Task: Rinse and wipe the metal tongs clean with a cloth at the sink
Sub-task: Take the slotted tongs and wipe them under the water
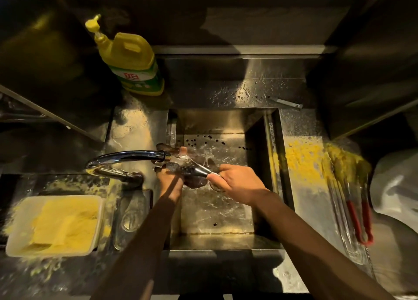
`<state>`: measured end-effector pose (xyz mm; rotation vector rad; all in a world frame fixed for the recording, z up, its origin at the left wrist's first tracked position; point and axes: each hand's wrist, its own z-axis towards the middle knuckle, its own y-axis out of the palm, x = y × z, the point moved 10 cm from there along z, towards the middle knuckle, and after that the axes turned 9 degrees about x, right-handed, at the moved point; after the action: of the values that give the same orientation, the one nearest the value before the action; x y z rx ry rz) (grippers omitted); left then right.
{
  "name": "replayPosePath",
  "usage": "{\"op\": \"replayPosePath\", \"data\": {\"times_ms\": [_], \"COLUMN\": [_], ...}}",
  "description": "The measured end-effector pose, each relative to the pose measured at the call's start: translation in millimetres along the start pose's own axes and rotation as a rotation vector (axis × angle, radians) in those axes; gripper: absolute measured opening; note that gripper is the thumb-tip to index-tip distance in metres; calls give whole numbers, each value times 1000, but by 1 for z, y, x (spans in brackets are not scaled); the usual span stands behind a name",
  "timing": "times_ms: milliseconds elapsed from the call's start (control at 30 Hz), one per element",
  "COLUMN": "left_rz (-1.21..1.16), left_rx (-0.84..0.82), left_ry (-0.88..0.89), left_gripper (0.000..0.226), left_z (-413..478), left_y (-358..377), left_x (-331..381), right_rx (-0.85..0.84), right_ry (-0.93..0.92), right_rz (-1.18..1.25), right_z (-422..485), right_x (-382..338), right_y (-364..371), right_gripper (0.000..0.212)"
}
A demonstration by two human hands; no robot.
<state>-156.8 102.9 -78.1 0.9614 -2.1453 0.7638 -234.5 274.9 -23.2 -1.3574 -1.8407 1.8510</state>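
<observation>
Okay, we see the tongs over the sink, held crosswise right under the tap spout, with water splashing off them. The right hand is clamped on their handle end, fingers curled round it, above the sink's middle. The left hand reaches in over the sink's left edge and is wrapped round the dark cloth, holding it against the tongs' working end. Shadow hides most of that hand, and we make out only one fingertip poking past the metal. Part of the cloth hangs below the tongs, between the two hands.

The sink floor is wet, with black specks scattered toward its back wall and a few near its front.

A yellow soap bottle stands behind the sink's left rear corner. A pale tub of yellow crumbs sits on the counter left of the sink, with crumbs spilled around it. A clear glass lies between the tub and the sink.

Right of the sink there is a patch of yellow crumbs on the wet counter, and nearer us lie red tongs, motion-blurred. A white bag sits further right of the sink. A small metal strip lies behind the sink's right rear corner.
</observation>
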Motion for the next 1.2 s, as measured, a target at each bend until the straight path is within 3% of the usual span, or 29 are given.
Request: {"op": "replayPosePath", "data": {"times_ms": [100,167,233,367,433,533,633,767,900,1067,1200], "left_rz": [191,66,-115,-375,-344,-246,-118,-189,-288,-193,-172], "left_rx": [-83,-50,60,-225,-327,-497,-391,-277,-115,-186,-238], "left_ry": [18,-14,-66,-159,-205,-186,-207,-102,-68,-104,-83], "left_gripper": [35,10,21,38,31,38,31,28,10,26,24], "left_z": [8,11,12,-1,-20,-43,-38,-41,-31,-40,-60], "left_y": [8,4,-12,7,16,38,32,26,9,11,20], "left_x": [-5,-4,1,12,7,7,-2,5,5,-1,3], "right_rx": [17,39,89,44,-10,-21,-14,-1,46,114,204], "right_ry": [5,13,91,177,131,132,93,30,66,182,251], "right_rz": [-19,-17,19,10,-12,36,13,-75,-144,-73,24], "right_z": [-1,-5,-11,-18,-15,-10,-12,-14,-23,-42,-54], "right_x": [14,22,39,49,31,17,18,25,46,60,58], "right_y": [2,2,-2,2,12,18,15,1,-13,-21,-31], "right_gripper": [83,79,76,88,86,77,71,65,62,86,70]}}
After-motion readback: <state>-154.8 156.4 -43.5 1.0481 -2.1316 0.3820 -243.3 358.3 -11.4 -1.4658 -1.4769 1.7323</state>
